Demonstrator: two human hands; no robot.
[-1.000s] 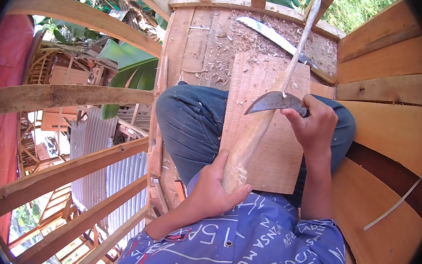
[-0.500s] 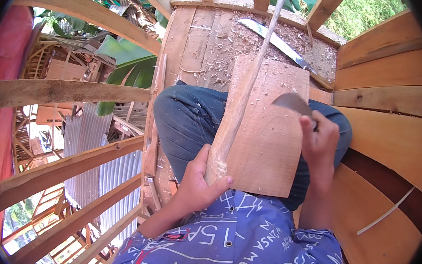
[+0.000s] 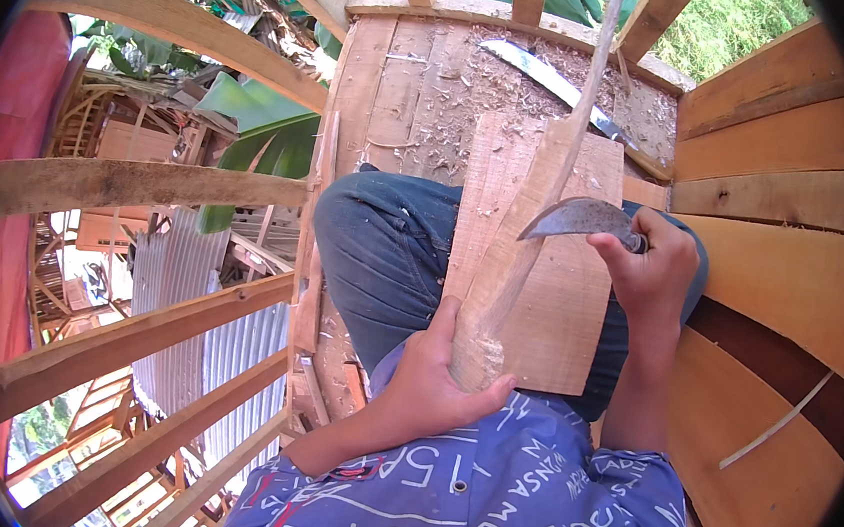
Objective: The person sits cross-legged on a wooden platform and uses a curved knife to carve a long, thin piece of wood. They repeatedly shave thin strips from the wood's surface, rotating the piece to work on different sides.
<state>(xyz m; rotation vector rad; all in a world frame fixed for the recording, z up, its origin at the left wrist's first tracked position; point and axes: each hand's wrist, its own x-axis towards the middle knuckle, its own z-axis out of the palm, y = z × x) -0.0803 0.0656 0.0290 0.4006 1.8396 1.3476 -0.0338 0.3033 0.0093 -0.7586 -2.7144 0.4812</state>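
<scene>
The fingers of the left hand (image 3: pixel 437 377) were closed around the thick lower end of a long piece of wood (image 3: pixel 515 257), and we saw its index finger on one side and its thumb on the other. The fingers of the right hand (image 3: pixel 661 264) were gripping the dark handle of a curved knife (image 3: pixel 581 217). Its blade pointed to the left, and its tip lay over the wood; whether the edge touched it, we could not tell.

The piece of wood lay slantwise above a flat board (image 3: pixel 562 321), which rested across the lap, over the dark trousers (image 3: pixel 383 245). Its upper part became thin and reached beyond the board, toward the top of the view. Near it, on the plank floor (image 3: pixel 361 78), we noticed a long blade (image 3: pixel 544 75) among scattered wood shavings (image 3: pixel 435 114). At our right stood a wall of wooden boards (image 3: pixel 773 269), and at our left we had a railing of wooden bars (image 3: pixel 138 186), with corrugated metal sheets (image 3: pixel 179 287) visible behind it.
</scene>
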